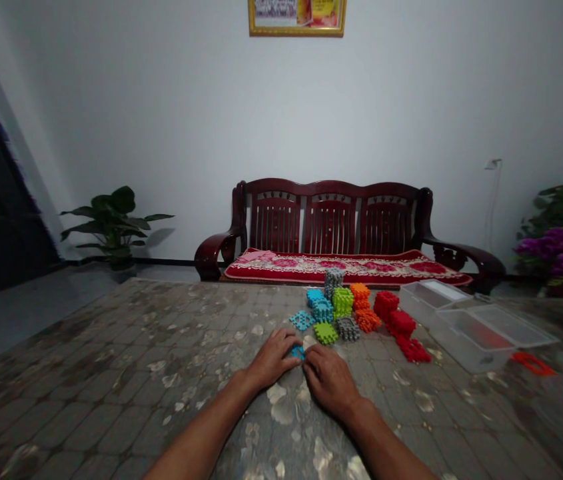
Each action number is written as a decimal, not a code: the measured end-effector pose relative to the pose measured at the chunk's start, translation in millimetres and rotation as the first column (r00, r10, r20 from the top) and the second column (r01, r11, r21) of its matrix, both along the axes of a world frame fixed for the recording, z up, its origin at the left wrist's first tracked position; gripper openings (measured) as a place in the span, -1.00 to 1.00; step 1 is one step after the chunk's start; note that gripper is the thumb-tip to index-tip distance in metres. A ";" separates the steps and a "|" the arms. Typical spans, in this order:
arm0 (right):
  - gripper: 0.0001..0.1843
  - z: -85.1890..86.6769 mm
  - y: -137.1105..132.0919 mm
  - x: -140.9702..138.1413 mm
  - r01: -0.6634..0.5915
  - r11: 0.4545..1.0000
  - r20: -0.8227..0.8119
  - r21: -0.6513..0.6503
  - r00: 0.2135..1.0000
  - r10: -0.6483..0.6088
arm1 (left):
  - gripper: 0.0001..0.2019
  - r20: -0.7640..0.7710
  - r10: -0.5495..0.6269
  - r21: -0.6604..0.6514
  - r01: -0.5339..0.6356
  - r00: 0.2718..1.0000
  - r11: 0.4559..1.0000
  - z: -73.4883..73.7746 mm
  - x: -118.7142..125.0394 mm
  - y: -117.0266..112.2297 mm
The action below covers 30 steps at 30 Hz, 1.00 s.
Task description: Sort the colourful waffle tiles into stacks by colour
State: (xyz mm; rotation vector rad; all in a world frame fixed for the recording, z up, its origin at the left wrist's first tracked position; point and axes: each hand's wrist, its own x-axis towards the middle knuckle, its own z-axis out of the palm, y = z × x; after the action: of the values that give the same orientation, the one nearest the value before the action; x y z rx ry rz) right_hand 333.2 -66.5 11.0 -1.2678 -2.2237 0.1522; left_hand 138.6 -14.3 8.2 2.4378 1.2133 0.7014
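A small blue notched building tile point(298, 352) lies at the tabletop between my two hands. My left hand point(275, 357) is closed around its left side, fingers along the far edge and thumb on the near edge. At its right edge, the curled fingers of my right hand point(328, 375) grip it, partly hiding that side. Just beyond lie another flat blue tile point(302, 321), blue stacks point(322, 310), a flat green tile pile point(325, 333) and a taller green stack point(342, 302). Grey tiles point(348, 327) sit beside them.
Orange stacks point(367, 319) and red stacks point(401, 323) stand to the right. Farther right are clear plastic boxes point(471, 337) and an orange-red piece point(532, 363). A patterned cloth point(126, 373) covers the table. Behind it is a wooden bench point(331, 220).
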 end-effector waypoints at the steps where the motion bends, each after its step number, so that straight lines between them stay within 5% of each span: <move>1: -0.84 0.4 0.0 0.1 0.005 1.000 -0.008 0.000 1.000 -0.005 | -0.71 0.005 0.000 0.010 0.000 1.000 1.000 1.2 0.3 -1.4; 7: -0.82 -0.4 1.9 1.5 0.003 1.000 -0.055 -0.009 0.998 -0.004 | -0.81 -0.008 0.056 0.055 -0.055 0.998 0.997 9.9 3.0 -9.9; 14: -0.82 -3.2 4.4 5.6 -0.001 0.999 -0.111 -0.036 0.994 -0.003 | -0.68 -0.055 0.317 0.035 -0.315 0.947 0.948 15.4 0.0 -13.0; 21: -0.81 -2.1 4.3 6.9 -0.014 0.998 -0.119 -0.055 0.993 0.007 | -0.76 0.047 0.391 -0.044 -0.389 0.919 0.920 10.6 -2.3 -7.2; 30: -0.80 -0.7 4.2 8.2 -0.028 0.997 -0.130 -0.065 0.991 0.019 | -0.63 0.185 0.486 -0.064 -0.483 0.854 0.873 2.4 -8.4 3.2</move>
State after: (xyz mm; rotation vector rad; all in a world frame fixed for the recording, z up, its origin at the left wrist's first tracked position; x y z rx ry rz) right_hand 341.3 -62.3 10.3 -1.2309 -2.1392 0.3119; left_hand 130.2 -11.1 10.6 1.9916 1.7598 1.0335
